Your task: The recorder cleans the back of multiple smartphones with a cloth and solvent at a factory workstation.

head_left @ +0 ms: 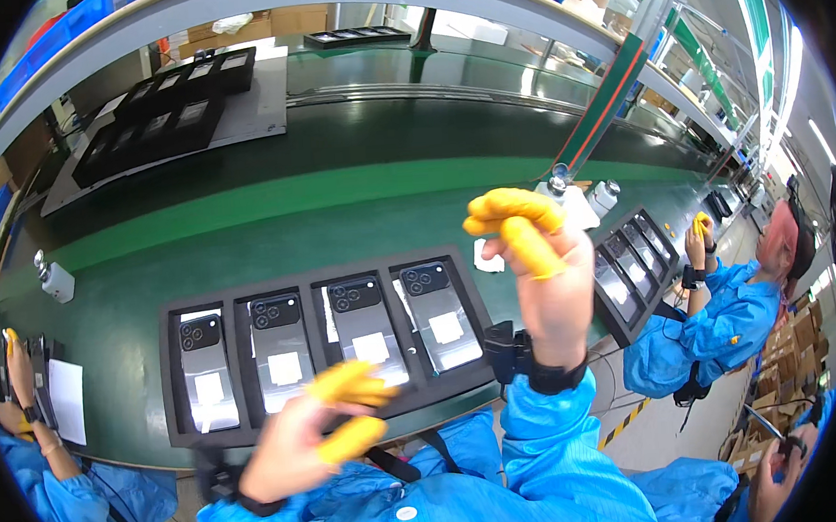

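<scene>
The phone tray (445,384) is partly hidden by the blurred, spread left hand (304,431); whether anything is pinched by the raised, curled right hand (537,244) cannot be told.

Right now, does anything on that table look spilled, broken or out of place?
Nothing looks plainly spilled or broken; the four nearest phones sit in separate slots of the black tray. Only a small white scrap, perhaps paper or cloth, seems stray: it lies loose on the green table, outside the tray.
</scene>
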`<control>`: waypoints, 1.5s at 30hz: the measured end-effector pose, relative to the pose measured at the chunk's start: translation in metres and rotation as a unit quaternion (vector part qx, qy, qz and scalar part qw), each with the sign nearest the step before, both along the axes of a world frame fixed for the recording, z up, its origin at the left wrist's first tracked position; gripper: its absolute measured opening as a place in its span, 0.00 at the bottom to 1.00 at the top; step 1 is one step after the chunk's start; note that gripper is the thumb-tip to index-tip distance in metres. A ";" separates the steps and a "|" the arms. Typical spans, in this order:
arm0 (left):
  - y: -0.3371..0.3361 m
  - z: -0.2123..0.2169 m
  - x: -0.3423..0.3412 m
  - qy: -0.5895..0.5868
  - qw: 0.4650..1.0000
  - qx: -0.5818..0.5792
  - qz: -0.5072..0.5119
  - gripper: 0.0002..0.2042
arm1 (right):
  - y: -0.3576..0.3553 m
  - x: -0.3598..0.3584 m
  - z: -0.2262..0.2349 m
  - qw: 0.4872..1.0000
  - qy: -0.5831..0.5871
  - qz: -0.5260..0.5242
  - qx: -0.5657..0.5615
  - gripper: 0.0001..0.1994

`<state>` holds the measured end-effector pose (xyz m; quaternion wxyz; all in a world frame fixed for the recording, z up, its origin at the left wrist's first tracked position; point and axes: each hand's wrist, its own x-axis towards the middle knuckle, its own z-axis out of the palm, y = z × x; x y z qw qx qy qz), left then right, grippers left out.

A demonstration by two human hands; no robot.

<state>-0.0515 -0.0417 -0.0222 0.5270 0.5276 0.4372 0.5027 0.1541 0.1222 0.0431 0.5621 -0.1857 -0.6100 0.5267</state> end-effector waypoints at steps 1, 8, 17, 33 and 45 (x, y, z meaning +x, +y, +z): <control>0.002 -0.005 0.016 -0.087 0.993 -0.027 -0.071 0.29 | -0.007 -0.017 -0.003 0.996 -0.060 -0.058 0.039 0.12; 0.014 -0.031 0.068 -0.285 0.934 -0.112 -0.184 0.36 | -0.031 -0.065 -0.038 0.756 -0.278 -0.210 0.554 0.18; 0.002 -0.062 0.070 -0.353 0.923 -0.086 -0.126 0.50 | -0.061 -0.087 -0.053 0.888 -0.265 -0.031 0.375 0.19; 0.006 -0.062 0.087 -0.373 0.923 -0.052 0.078 0.30 | -0.054 -0.132 -0.070 0.834 -0.369 -0.085 0.401 0.10; 0.007 -0.107 0.058 -0.418 0.905 0.017 -0.071 0.24 | -0.077 -0.137 -0.047 0.824 -0.071 0.453 -0.333 0.12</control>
